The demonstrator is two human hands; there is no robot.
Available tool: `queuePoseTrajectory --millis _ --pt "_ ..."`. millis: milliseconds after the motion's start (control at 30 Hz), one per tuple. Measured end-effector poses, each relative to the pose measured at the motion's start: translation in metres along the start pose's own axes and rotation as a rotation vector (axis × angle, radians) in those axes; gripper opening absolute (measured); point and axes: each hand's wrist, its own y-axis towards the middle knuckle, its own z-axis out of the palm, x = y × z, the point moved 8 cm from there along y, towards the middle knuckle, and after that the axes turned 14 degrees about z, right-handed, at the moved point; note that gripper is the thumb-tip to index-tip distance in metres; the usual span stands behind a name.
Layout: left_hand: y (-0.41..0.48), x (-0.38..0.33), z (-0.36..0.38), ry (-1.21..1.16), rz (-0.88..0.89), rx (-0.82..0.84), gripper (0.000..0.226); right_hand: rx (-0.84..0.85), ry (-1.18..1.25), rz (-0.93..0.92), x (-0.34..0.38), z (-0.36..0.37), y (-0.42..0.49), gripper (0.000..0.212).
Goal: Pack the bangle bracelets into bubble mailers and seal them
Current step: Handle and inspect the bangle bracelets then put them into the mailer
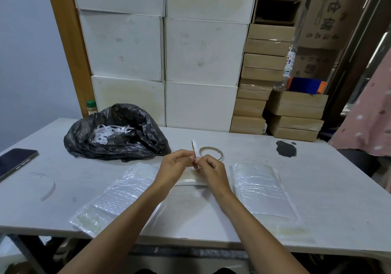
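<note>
My left hand (174,165) and my right hand (209,169) meet above the middle of the table, both pinching a narrow white strip (194,147) that stands up between the fingertips. Under them lies a white bubble mailer (186,202) with its flap end toward the hands. A stack of clear bubble mailers (114,197) lies to the left, another clear mailer (262,191) to the right. Just beyond my hands a bangle bracelet (210,151) lies flat on the table. A second, clear bangle (45,186) lies at the left.
A black plastic bag (114,134) holding white strips sits at the back left. A dark phone (14,161) lies at the left edge. White boxes (165,51) and cardboard boxes (264,83) are stacked behind the table. A person in pink cloth (368,115) stands at the right.
</note>
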Motion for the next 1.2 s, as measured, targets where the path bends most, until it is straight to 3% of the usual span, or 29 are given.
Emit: queuePoseTrajectory --millis 267,467,700,800,900,1033,1200 --pt "0.001 -0.003 0.011 0.083 0.025 0.136 0.015 0.025 0.076 0.108 -0.003 -0.002 0.004 0.046" --pt "0.004 0.004 0.02 0.173 0.106 0.195 0.002 0.097 0.037 0.188 -0.008 0.003 0.009 0.033" --pt "-0.001 -0.004 0.021 0.409 0.398 0.306 0.015 0.152 0.215 0.216 0.002 0.004 0.009 0.012" --pt "-0.002 -0.005 0.014 0.406 0.4 0.273 0.02 0.184 0.265 0.198 0.005 0.005 0.007 0.012" --pt "0.0 0.0 0.011 0.429 0.343 0.287 0.004 0.225 0.279 0.182 0.016 0.006 0.003 0.02" --pt "0.001 0.007 0.007 0.137 0.09 0.216 0.017 0.195 0.157 0.138 0.023 0.005 0.002 0.032" --pt "0.004 0.003 0.009 -0.096 -0.18 0.206 0.036 0.192 -0.087 -0.033 0.024 0.019 -0.007 0.026"
